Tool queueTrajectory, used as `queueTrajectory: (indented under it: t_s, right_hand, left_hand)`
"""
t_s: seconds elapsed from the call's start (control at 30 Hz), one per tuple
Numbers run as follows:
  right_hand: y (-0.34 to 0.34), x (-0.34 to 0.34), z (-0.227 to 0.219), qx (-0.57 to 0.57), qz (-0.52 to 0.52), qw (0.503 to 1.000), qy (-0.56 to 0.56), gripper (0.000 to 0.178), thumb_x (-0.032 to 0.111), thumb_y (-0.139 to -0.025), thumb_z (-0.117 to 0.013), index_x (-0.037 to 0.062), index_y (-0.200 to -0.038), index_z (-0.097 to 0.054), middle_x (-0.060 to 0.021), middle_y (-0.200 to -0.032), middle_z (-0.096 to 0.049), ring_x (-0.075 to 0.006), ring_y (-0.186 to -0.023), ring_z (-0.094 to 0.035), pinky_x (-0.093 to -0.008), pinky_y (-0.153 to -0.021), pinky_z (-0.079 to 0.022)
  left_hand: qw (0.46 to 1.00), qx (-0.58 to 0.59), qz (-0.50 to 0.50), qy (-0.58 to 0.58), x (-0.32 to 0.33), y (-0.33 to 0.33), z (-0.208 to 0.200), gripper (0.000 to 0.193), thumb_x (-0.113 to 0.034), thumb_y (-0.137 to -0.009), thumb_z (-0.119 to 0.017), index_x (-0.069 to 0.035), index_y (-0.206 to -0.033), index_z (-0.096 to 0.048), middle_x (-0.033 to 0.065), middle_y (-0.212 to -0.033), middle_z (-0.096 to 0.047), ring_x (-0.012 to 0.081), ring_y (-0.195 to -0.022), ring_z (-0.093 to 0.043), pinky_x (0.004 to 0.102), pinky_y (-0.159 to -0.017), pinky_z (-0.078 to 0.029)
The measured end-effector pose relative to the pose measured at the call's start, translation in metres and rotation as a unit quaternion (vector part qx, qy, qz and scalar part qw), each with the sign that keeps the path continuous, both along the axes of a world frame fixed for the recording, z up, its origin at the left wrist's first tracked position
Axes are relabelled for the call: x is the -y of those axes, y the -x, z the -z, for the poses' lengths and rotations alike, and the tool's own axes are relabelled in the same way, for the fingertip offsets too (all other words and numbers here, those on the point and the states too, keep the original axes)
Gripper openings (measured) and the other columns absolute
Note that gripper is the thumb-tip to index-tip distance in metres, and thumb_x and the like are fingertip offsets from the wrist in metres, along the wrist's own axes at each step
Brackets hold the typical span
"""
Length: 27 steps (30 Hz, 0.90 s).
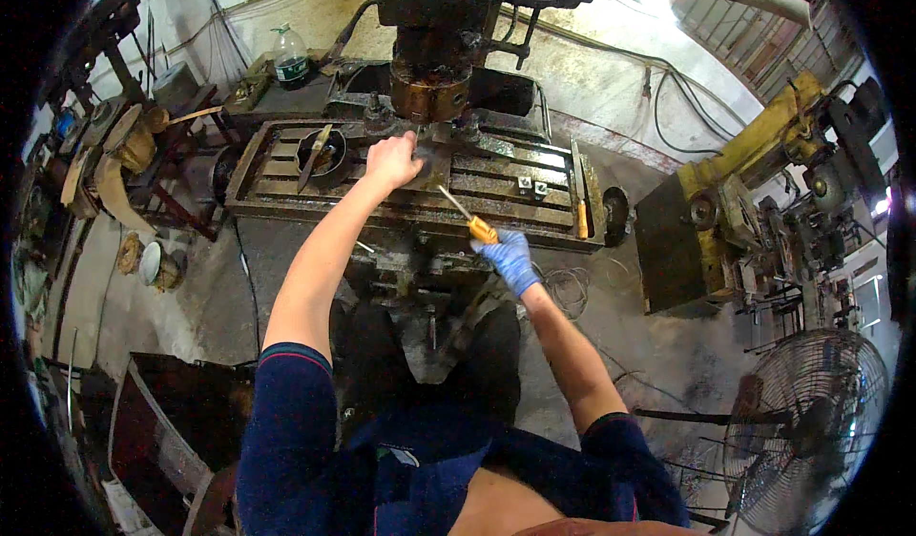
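Note:
My bare left hand is curled just under the spindle head of a milling machine. Its fingers are bent around something hidden from view. In a blue glove, my right hand grips the yellow handle of a screwdriver-like tool. The tool's slim metal shaft points up and left over the slotted machine table, its tip a little right of my left hand. Left of that hand, a round dark pan sits on the table with a flat bar across it.
Small metal blocks and a yellow-handled long tool lie on the table's right part. A plastic bottle stands at the back left. A yellow machine is at right, a large fan at lower right. Cables lie on the floor.

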State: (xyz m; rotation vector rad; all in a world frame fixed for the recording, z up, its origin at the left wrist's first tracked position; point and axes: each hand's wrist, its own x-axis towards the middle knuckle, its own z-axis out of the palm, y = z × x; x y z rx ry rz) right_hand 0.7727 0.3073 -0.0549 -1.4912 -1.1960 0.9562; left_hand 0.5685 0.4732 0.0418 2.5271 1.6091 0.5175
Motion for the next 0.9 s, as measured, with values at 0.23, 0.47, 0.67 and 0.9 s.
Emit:
queueTrajectory:
  t_s: [0.23, 0.47, 0.67, 0.9]
  right_hand:
    - [0.002, 0.02, 0.018, 0.124, 0.091, 0.988, 0.012, 0.037, 0.025, -0.07, -0.071, 0.0007, -0.096, -0.063, -0.0124, -0.082, -0.065, -0.0164, -0.074, -0.061, -0.0283, -0.07, -0.047]
    - [-0.024, 0.068, -0.018, 0.209, 0.075, 0.972, -0.072, 0.029, 0.021, -0.073, -0.07, -0.0002, -0.093, -0.064, -0.005, -0.078, -0.066, -0.0128, -0.071, -0.058, -0.0275, -0.067, -0.047]
    - [-0.055, 0.107, -0.03, 0.149, 0.105, 0.983, -0.014, 0.022, 0.017, -0.074, -0.068, -0.0007, -0.086, -0.065, -0.0073, -0.073, -0.064, -0.012, -0.068, -0.059, -0.0266, -0.061, -0.046]
    - [-0.07, 0.116, -0.078, 0.156, 0.123, 0.98, 0.018, 0.023, 0.015, -0.073, -0.069, -0.002, -0.088, -0.065, -0.005, -0.074, -0.063, -0.0098, -0.065, -0.056, -0.0249, -0.06, -0.046]
  left_hand:
    - [0.998, -0.002, 0.056, -0.006, -0.001, 0.01, 0.012, 0.03, -0.032, -0.071, -0.066, -0.008, -0.086, -0.058, 0.0132, -0.077, -0.063, 0.0318, -0.077, -0.061, 0.0427, -0.065, -0.048]
    - [0.993, 0.034, 0.111, -0.026, -0.029, 0.003, 0.03, 0.022, -0.021, -0.072, -0.063, -0.004, -0.086, -0.06, 0.0169, -0.075, -0.062, 0.0342, -0.077, -0.06, 0.0443, -0.069, -0.047]
    - [0.992, 0.054, 0.101, -0.045, -0.04, -0.02, 0.033, 0.018, -0.017, -0.074, -0.06, -0.002, -0.085, -0.06, 0.0195, -0.071, -0.061, 0.0353, -0.074, -0.059, 0.0447, -0.068, -0.047]
    - [0.985, 0.117, 0.03, -0.126, -0.032, -0.023, 0.042, 0.02, -0.02, -0.076, -0.06, -0.004, -0.087, -0.056, 0.0168, -0.072, -0.062, 0.0338, -0.071, -0.061, 0.0437, -0.063, -0.048]
